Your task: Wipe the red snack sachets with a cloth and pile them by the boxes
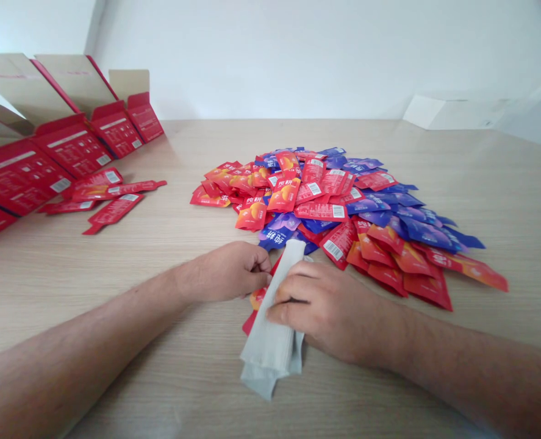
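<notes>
the left hand [227,271] and the right hand [332,311] sit either side of a pale grey folded cloth [270,347], whose long axis runs from 6 toward 1 o'clock. the right fingers [293,294] lie together across the cloth, pressing on it, while the left fingers [261,263] curl together at its far edge; whether either hand is clamped on it, i cannot tell. a glossy red sachet [255,300] lies partly under the cloth, showing at its left edge, nearer the left hand. at 12 o'clock, touching the cloth's far tip, spreads a mound of red and blue foil sachets [325,204]. on the light wood tabletop [114,280], loose red sachets [113,210] lie at 10 o'clock, before a row of open red cardboard cartons [73,145]. a white box [448,111] stands at 1 o'clock.
</notes>
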The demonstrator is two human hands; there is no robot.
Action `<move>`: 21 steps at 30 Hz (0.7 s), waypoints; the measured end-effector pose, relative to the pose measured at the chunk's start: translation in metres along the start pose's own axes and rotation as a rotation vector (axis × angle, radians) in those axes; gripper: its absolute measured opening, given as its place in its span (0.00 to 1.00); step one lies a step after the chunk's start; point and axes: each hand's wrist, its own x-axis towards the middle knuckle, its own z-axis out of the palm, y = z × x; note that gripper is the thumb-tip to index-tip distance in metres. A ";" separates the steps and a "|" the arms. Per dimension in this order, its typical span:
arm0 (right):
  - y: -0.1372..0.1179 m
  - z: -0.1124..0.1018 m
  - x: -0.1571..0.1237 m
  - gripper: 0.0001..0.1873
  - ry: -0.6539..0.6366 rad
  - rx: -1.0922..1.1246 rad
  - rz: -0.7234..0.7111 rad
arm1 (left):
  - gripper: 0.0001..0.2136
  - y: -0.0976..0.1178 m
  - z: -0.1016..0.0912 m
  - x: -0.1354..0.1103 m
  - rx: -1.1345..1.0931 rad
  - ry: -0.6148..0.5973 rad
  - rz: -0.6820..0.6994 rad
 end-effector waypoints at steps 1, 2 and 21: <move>0.000 0.000 0.000 0.12 0.010 0.001 0.011 | 0.06 0.000 0.000 0.000 -0.002 0.001 -0.001; 0.000 0.001 -0.001 0.11 0.028 0.002 0.042 | 0.06 0.000 0.000 0.000 -0.007 -0.001 -0.003; 0.000 0.001 0.001 0.12 0.011 0.002 0.020 | 0.06 0.002 -0.001 -0.001 0.014 0.008 0.010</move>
